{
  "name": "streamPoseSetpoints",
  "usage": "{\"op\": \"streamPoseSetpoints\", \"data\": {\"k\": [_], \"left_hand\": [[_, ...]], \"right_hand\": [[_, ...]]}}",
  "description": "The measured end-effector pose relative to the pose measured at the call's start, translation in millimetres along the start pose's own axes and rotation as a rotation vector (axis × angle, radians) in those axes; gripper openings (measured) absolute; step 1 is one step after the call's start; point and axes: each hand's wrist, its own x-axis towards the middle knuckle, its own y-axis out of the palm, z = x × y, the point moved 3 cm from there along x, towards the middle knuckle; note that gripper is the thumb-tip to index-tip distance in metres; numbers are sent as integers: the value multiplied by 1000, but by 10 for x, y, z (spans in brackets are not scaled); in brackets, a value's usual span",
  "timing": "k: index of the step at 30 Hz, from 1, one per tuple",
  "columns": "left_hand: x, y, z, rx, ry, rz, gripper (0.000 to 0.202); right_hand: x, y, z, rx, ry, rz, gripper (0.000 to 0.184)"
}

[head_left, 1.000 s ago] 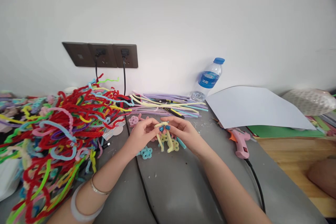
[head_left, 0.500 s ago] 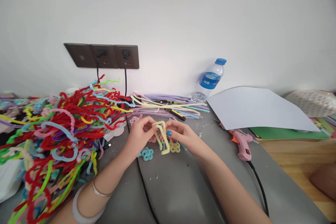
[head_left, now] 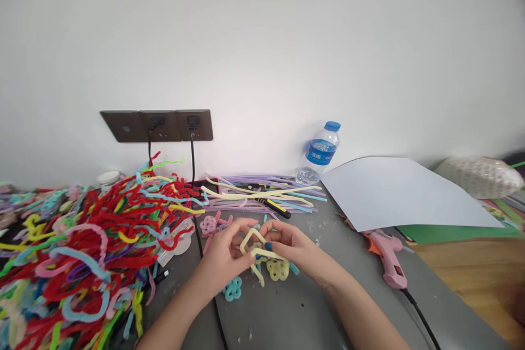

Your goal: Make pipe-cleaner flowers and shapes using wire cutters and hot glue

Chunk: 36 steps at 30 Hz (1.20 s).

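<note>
Between my hands is a pale yellow pipe cleaner (head_left: 266, 254), bent at several sharp corners. My left hand (head_left: 225, 256) pinches it from the left, with thumb and fingers closed on one side. From the right, my right hand (head_left: 293, 243) grips it too, its blue-nailed thumb against the strip. One end slants down below the fingers. On the table beneath lie a yellow looped pipe-cleaner flower (head_left: 278, 269), a blue one (head_left: 232, 289) and a pink one (head_left: 208, 224). My hands partly cover other pieces there.
A large tangle of colourful pipe cleaners (head_left: 123, 224) fills the left side. Straight pipe cleaners (head_left: 262, 194) and a yellow-black tool (head_left: 275, 208) lie behind my hands. A water bottle (head_left: 322, 152), white paper (head_left: 406, 191) and a pink glue gun (head_left: 389, 257) are rightward. A black cable (head_left: 218, 317) crosses the table.
The view has tilted upward, so everything sits lower in the picture. The yellow pipe cleaner has turned from a mostly upright frame to a flatter, sideways-angled shape, still between both hands.
</note>
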Motion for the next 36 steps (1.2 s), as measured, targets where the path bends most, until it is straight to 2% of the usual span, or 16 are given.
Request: {"op": "streamPoseSetpoints", "data": {"k": [4,10,14,19,23,28,31,36], "left_hand": [[-6,26,-23,23,35,41,46],[10,35,1,42,72,-18,33],[32,13,53,-6,42,-35,20],[51,1,21,-47,-2,-67,27],[58,-14,3,-29,3,-96,28],[63,-89,17,78,58,-211,21],[62,-102,29,135,62,-207,16],[69,-102,76,93,45,-211,18]], "right_hand": [[3,-50,10,-42,-33,-47,24],[27,6,-30,-99,-67,-65,27],[12,87,-36,-88,-56,-80,36],[29,105,-27,-83,-96,-78,41],[84,-3,-59,-105,-110,-176,46],[118,-143,-78,-72,-151,-329,51],[113,-166,-61,-72,-193,-398,51],[90,-151,-32,-86,-237,-477,50]]}}
